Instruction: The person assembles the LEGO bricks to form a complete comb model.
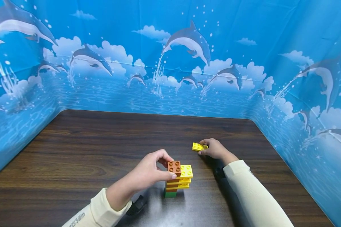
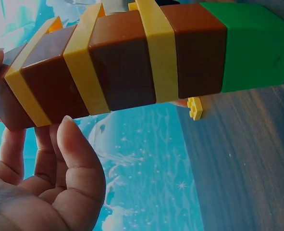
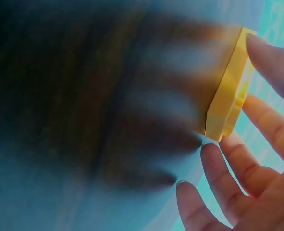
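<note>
A tower of toy building bricks (image 1: pixel 171 186) stands upright on the table, with a green brick (image 2: pixel 257 48) at its base and brown bricks (image 2: pixel 122 62) alternating with thin yellow plates above. The yellow plates (image 1: pixel 186 171) stick out to the right of the column. My left hand (image 1: pixel 147 171) holds the tower near its top brown brick (image 1: pixel 174 167), thumb in front and fingers behind. Farther back and to the right, my right hand (image 1: pixel 214 148) pinches a flat yellow plate brick (image 3: pixel 228 86) at its right end, low over or on the table; its studs face up.
The dark wood-grain table (image 1: pixel 88 151) reaches back to a blue curtain (image 1: pixel 116 88) printed with dolphins, which also encloses the left and right sides. A dark band or camera (image 1: pixel 137 205) sits under my left wrist.
</note>
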### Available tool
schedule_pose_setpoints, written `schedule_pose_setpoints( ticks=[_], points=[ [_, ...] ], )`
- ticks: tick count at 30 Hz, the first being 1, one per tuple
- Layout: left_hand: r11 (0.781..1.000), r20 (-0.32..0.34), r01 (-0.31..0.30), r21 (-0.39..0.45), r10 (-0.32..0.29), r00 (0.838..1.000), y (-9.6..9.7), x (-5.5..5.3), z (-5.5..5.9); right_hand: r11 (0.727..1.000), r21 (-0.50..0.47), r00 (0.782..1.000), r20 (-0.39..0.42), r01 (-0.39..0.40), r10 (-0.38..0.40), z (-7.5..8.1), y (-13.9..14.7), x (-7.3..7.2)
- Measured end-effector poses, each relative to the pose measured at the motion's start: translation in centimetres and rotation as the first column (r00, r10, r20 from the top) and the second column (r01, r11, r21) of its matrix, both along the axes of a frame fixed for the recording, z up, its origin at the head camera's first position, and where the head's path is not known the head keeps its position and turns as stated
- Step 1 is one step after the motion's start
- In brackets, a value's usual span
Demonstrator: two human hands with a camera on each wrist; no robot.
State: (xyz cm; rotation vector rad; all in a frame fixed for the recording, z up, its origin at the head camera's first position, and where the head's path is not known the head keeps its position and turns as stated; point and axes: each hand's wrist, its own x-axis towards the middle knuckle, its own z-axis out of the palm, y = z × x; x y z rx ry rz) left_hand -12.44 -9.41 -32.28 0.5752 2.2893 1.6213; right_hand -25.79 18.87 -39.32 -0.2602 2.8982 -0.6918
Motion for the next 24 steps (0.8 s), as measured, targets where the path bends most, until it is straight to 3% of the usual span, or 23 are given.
schedule_pose_setpoints(
  ticks=[6, 15, 24],
  points=[
    [0.999, 0.008, -0.029, -0.029, 0.03, 1.0, 0.1, 0.1, 0.1, 0.997, 0.071, 1.0, -0.016, 0.017, -0.016, -0.1, -0.3, 0.0],
    [1.0, 0.009, -0.021, -0.003, 0.021, 1.0, 0.1, 0.1, -0.1, 0.993, 0.114, 1.0, -0.023, 0.02, -0.018, -0.3, -0.4, -0.1],
    [0.999, 0.023, -0.042, 0.024, 0.042, 0.999, 0.2, 0.3, -0.2, 1.0, 0.008, 0.999, -0.044, 0.005, -0.005, 0.8, -0.7, 0.6]
  ],
)
